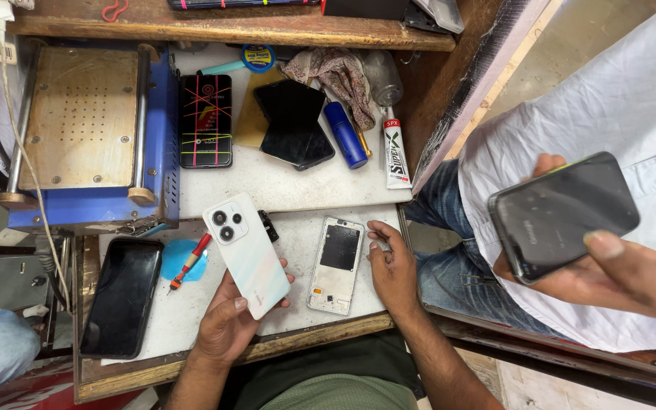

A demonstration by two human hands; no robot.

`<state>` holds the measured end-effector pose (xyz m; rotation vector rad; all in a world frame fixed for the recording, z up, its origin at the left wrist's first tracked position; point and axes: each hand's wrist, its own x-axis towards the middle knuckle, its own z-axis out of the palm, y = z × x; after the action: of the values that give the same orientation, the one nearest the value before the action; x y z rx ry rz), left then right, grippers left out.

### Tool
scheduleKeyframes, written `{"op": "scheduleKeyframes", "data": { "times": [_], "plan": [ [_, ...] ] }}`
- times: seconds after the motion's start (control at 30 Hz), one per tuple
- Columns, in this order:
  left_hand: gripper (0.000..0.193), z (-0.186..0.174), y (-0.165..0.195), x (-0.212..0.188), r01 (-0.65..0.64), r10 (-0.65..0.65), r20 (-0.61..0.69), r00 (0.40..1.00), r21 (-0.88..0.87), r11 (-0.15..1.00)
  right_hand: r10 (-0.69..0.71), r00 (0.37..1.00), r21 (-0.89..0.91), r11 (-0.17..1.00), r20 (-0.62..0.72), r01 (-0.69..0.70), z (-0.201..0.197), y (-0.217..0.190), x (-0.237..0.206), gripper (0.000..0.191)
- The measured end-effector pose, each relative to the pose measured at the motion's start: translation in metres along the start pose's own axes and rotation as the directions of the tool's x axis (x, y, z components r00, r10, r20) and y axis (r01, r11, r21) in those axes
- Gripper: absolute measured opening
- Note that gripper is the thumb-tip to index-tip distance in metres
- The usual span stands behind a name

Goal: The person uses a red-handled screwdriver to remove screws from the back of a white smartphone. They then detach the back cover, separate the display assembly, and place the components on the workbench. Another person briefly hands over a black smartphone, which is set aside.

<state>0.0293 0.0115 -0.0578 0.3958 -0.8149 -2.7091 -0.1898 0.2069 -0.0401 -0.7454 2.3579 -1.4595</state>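
Left hand grips a white phone, back side up, camera cluster at the far end. The phone's near end sits in the palm, thumb wrapped over its near right edge, and the rest sticks out away from the hand, tilted far-left, held just above the white worktop.

Right hand lies open, palm down, on the worktop's near right edge, fingers loose, gripping nothing. Just left of it, about touching the fingertips, lies a bare phone frame, silver with a dark square panel in its far half. So the frame lies between the two hands, the white phone left of it.

Further left: red-handled screwdriver on a blue pad, then a black phone face up near the left edge. Far side: blue machine with a metal plate, a phone bound with coloured bands, a dark phone, a blue cylinder, a white glue tube.

On the right another person's hand holds a dark phone.
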Motion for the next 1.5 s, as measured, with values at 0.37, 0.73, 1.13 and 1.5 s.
{"op": "scheduleKeyframes", "data": {
  "times": [0.37,0.73,1.13,1.5],
  "plan": [
    [0.105,-0.0001,-0.0008,-0.0005,-0.005,0.005,0.003,1.0,-0.001,1.0,-0.017,1.0,0.031,0.999,-0.008,0.018,-0.0001,-0.0032,-0.0011,0.037],
    [0.104,0.0014,0.0003,0.0002,-0.006,0.006,0.011,1.0,0.002,1.0,-0.012,1.0,0.021,1.0,-0.008,0.012,-0.0001,-0.0035,-0.0005,0.038],
    [0.101,0.0034,0.0009,0.0001,-0.013,0.013,0.029,0.999,-0.002,1.0,-0.015,1.0,0.017,1.0,-0.018,0.015,0.0001,-0.0008,-0.0004,0.037],
    [0.101,0.003,0.0009,0.0007,-0.015,0.015,0.018,1.0,-0.009,1.0,-0.033,0.999,0.023,0.999,-0.021,0.033,0.0005,0.0025,-0.0004,0.036]
  ]
}}
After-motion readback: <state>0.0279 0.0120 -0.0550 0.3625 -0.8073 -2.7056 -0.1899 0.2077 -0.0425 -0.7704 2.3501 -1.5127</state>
